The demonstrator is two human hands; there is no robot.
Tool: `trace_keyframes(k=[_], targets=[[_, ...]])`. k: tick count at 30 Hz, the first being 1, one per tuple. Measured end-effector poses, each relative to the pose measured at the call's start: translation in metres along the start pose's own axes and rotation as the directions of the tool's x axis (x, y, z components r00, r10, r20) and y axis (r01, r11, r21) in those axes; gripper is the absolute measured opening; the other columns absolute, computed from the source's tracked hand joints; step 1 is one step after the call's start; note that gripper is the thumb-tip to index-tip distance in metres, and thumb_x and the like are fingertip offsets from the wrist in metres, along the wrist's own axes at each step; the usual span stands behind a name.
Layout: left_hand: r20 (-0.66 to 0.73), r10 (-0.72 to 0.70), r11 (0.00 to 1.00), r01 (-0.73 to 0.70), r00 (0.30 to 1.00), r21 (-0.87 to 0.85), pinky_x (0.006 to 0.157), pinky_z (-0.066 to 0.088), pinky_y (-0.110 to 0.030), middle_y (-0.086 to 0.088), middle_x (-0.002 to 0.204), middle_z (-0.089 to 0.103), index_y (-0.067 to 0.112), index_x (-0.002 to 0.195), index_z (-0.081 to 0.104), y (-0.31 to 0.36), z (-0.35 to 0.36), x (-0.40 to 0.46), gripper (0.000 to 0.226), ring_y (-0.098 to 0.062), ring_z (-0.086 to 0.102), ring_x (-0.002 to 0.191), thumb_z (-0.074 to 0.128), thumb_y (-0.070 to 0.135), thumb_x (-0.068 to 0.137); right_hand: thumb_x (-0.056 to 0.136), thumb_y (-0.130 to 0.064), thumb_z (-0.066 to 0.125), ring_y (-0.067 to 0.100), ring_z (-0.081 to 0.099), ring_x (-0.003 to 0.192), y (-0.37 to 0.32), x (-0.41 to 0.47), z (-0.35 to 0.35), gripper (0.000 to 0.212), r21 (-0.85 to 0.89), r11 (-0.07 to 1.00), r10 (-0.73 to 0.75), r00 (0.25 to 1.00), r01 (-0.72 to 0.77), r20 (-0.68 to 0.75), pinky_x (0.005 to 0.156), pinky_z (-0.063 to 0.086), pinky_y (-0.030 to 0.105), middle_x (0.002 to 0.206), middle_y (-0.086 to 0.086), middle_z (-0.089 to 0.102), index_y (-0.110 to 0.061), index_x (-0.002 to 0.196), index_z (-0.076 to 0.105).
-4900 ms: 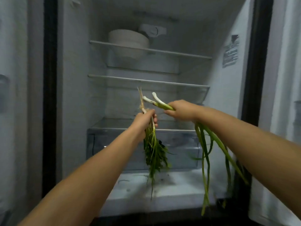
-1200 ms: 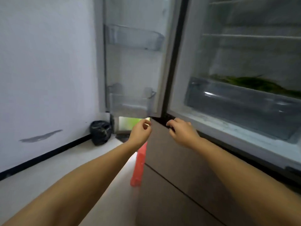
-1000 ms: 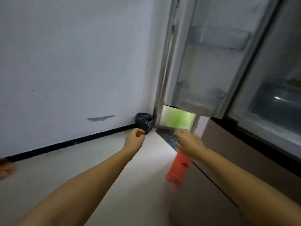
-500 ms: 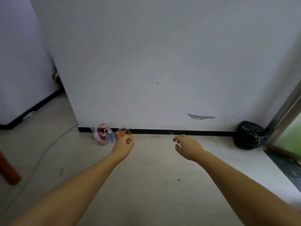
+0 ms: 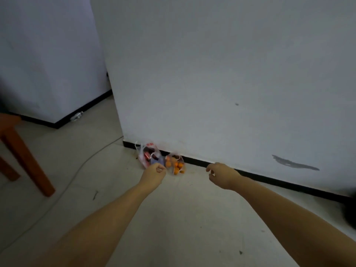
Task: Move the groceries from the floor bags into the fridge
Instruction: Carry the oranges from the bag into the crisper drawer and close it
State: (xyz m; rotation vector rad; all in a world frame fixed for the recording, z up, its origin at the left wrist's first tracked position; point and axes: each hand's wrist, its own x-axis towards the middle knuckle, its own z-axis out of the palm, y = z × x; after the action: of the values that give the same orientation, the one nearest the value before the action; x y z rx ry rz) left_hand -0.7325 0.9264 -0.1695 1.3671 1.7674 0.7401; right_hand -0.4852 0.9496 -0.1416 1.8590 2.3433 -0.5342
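Observation:
Two clear plastic bags lie on the floor against the wall's black skirting. The left bag [image 5: 148,155] holds red and dark packets. The right bag [image 5: 176,164] holds several orange fruits. My left hand [image 5: 154,175] reaches out just in front of the left bag, fingers loosely curled, holding nothing. My right hand [image 5: 221,175] hangs to the right of the fruit bag, fingers loosely apart and empty. The fridge is out of view.
A brown wooden table leg [image 5: 25,160] stands at the left. A thin cable [image 5: 81,166] runs across the pale tiled floor [image 5: 183,218]. A small clear bottle [image 5: 77,116] lies by the far skirting. Something dark sits at the right edge [image 5: 350,212].
The view has swung left from the open fridge to the wall and floor bags. The greens I held lie in the fridge drawer. Both hands are empty and nearer the bags.

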Motion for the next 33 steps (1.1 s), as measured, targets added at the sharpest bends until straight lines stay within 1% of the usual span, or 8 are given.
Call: trace_keyframes(k=[2,5,9,16,20,25,27,33], targets=[[-0.012,-0.029,1.0,0.029,1.0,0.012,0.072,0.046,-0.028,-0.018,0.099,0.064,0.009,0.104,0.062,0.0,-0.007,0.028,0.018,-0.032,0.06,0.087,0.052,0.011,0.09,0.096,-0.026,0.044,0.026,0.055,0.112,-0.005,0.041,-0.007,0.036,-0.004,1.0,-0.026,0.999,0.026,0.027,0.095,0.046,0.038,0.127,0.008,0.052,-0.018,0.13,0.049],[-0.009,-0.059,0.997,0.059,0.998,0.054,0.073,0.049,-0.033,-0.014,0.09,0.062,0.011,0.097,0.062,-0.01,-0.022,0.076,0.016,-0.028,0.058,0.078,0.049,0.011,0.089,0.095,-0.024,0.044,0.027,0.054,0.112,-0.021,0.101,-0.008,0.036,0.003,0.998,-0.07,0.996,0.07,0.063,0.095,0.046,0.039,0.125,0.009,0.053,-0.018,0.13,0.049],[-0.019,-0.062,0.994,0.063,0.998,0.09,0.079,0.051,-0.041,-0.018,0.087,0.061,0.009,0.096,0.063,-0.022,-0.05,0.159,0.015,-0.032,0.059,0.082,0.051,0.014,0.089,0.094,-0.018,0.044,0.031,0.054,0.112,-0.045,0.185,-0.011,0.032,-0.018,0.994,-0.11,0.988,0.112,0.106,0.094,0.046,0.043,0.122,0.015,0.056,-0.012,0.124,0.053],[0.101,-0.019,0.984,0.0,0.995,0.179,0.079,0.049,-0.038,-0.025,0.097,0.063,0.001,0.097,0.065,-0.018,-0.104,0.31,0.017,-0.034,0.06,0.09,0.049,0.006,0.091,0.097,-0.017,0.04,0.03,0.054,0.116,-0.064,0.309,-0.031,0.033,0.076,0.997,0.025,0.993,-0.034,0.115,0.097,0.044,0.036,0.126,0.014,0.058,-0.007,0.123,0.056],[0.1,-0.03,0.98,0.009,0.995,0.198,0.083,0.051,-0.04,-0.02,0.096,0.067,0.016,0.079,0.062,-0.009,-0.118,0.392,0.015,-0.036,0.063,0.097,0.053,0.009,0.089,0.097,-0.019,0.042,0.027,0.055,0.116,-0.057,0.356,-0.028,0.031,0.123,0.986,0.094,0.986,-0.111,0.138,0.096,0.044,0.034,0.125,0.012,0.059,-0.009,0.123,0.057],[0.282,-0.068,0.943,-0.03,0.957,0.331,0.067,0.037,-0.025,-0.011,0.085,0.06,0.017,0.075,0.057,-0.022,-0.077,0.47,0.019,-0.029,0.063,0.092,0.05,0.014,0.092,0.097,-0.024,0.042,0.02,0.058,0.11,-0.021,0.416,-0.009,0.033,0.136,0.967,0.185,0.961,-0.216,0.205,0.09,0.045,0.028,0.127,0.005,0.057,-0.018,0.128,0.052],[0.332,-0.104,0.938,-0.018,0.938,0.346,0.068,0.041,-0.026,-0.01,0.092,0.065,0.017,0.082,0.062,-0.028,-0.054,0.493,0.015,-0.028,0.063,0.093,0.05,0.016,0.091,0.097,-0.024,0.042,0.02,0.06,0.108,-0.003,0.445,-0.004,0.033,0.139,0.962,0.201,0.952,-0.237,0.23,0.088,0.045,0.027,0.127,0.006,0.057,-0.018,0.128,0.052],[0.453,-0.149,0.952,0.003,0.879,0.306,0.073,0.049,-0.03,-0.007,0.083,0.061,0.015,0.092,0.062,-0.051,0.012,0.568,0.01,-0.02,0.059,0.079,0.052,0.012,0.088,0.097,-0.024,0.042,0.021,0.056,0.113,0.041,0.545,0.037,0.032,0.19,0.932,0.236,0.915,-0.308,0.327,0.098,0.046,0.033,0.128,0.007,0.057,-0.017,0.126,0.054]])
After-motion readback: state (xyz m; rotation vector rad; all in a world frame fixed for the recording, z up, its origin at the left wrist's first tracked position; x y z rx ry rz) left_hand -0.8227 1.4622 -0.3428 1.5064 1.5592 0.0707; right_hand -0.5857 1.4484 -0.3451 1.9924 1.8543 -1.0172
